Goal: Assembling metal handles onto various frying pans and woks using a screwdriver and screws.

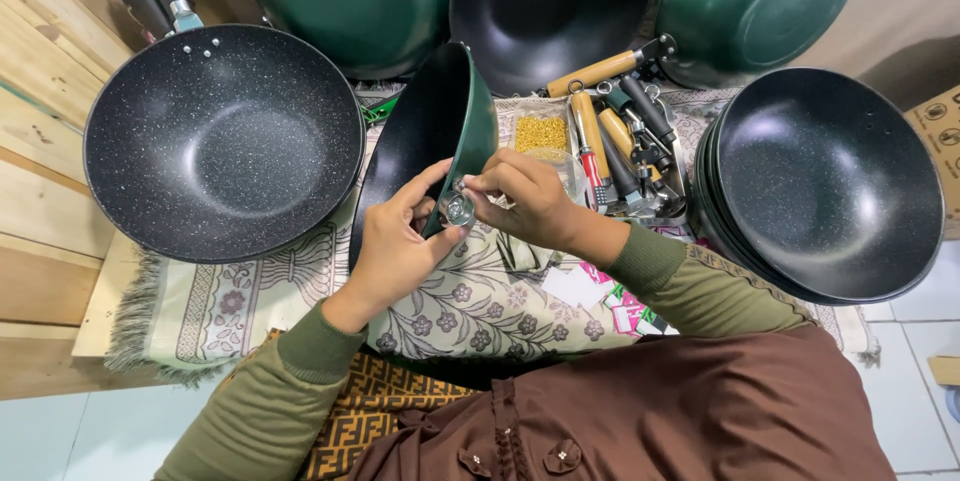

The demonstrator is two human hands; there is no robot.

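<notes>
A green wok (440, 131) with a dark speckled inside stands tilted on its edge in front of me. My left hand (400, 241) grips its near rim from the left. My right hand (525, 199) pinches a small shiny metal fitting (458, 208) against that rim. Both hands meet at the rim. The fitting is partly hidden by my fingertips, so its exact shape is unclear.
A large speckled wok (222, 141) lies at left, a stack of dark woks (825, 186) at right, and three more woks along the back. Wooden and black handles (620, 141) and a bag of small yellow parts (541, 133) lie on the floral cloth (470, 301). Wooden planks line the left.
</notes>
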